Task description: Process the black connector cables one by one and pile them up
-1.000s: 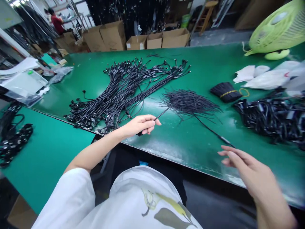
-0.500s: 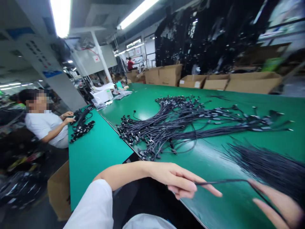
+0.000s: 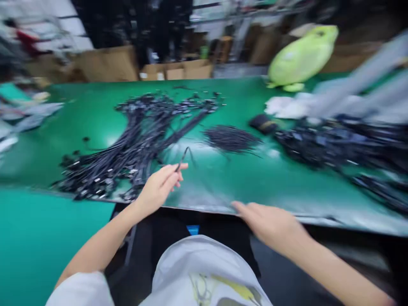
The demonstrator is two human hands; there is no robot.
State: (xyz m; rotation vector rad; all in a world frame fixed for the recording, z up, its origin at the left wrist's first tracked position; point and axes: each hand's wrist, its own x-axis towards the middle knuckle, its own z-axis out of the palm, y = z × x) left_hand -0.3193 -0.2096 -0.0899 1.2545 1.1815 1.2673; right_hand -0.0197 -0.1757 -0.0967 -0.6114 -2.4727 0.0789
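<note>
My left hand [image 3: 161,182] is closed in a pinch on a thin black cord [image 3: 182,159], whose visible part rises from the fingertips and bends over at the top. A faint smear runs from that bend toward my right hand [image 3: 267,221], which is at the table's front edge. Motion blurs the right fingers, so whether they grip the cord does not show. Left of my left hand lies a large spread of black cables [image 3: 137,144] with metal-ended connectors. Beyond my hands is a flat bundle of short thin black strands [image 3: 231,138].
The green table [image 3: 204,178] ends at a front edge close to my body. To the right lie a heap of black cables [image 3: 318,142] and a yellow-green bag [image 3: 302,55]. Cardboard boxes [image 3: 106,63] stand behind the table. A lighter green surface [image 3: 41,238] adjoins at left.
The view has swung right, and the co-worker is out of sight. My right hand has moved away from the cord's near part, which now stands up bent from my left hand.
</note>
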